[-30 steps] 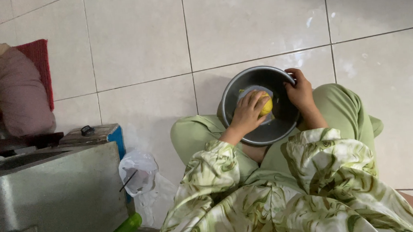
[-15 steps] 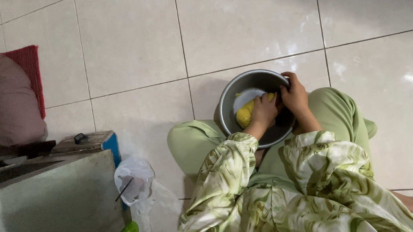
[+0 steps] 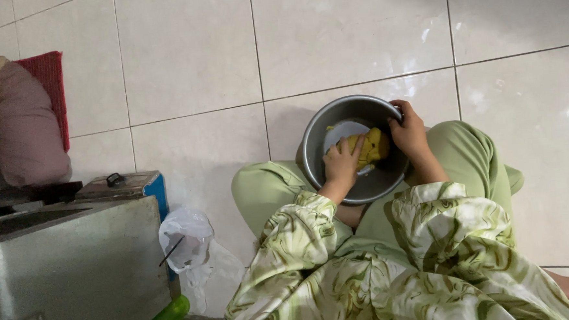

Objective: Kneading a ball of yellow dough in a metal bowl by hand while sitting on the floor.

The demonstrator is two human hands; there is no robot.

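Glossy cream floor tiles (image 3: pixel 356 39) with thin grey grout lines spread under me. At their centre, against my crossed legs, sits a round dull-grey metal pot (image 3: pixel 315 153). My left hand (image 3: pixel 342 165) presses curled fingers onto a soft yellow sponge (image 3: pixel 373 146) inside it, while my right hand (image 3: pixel 410 132) clamps the pot's rim at three o'clock. At nine o'clock stands a brushed steel box (image 3: pixel 69 268).
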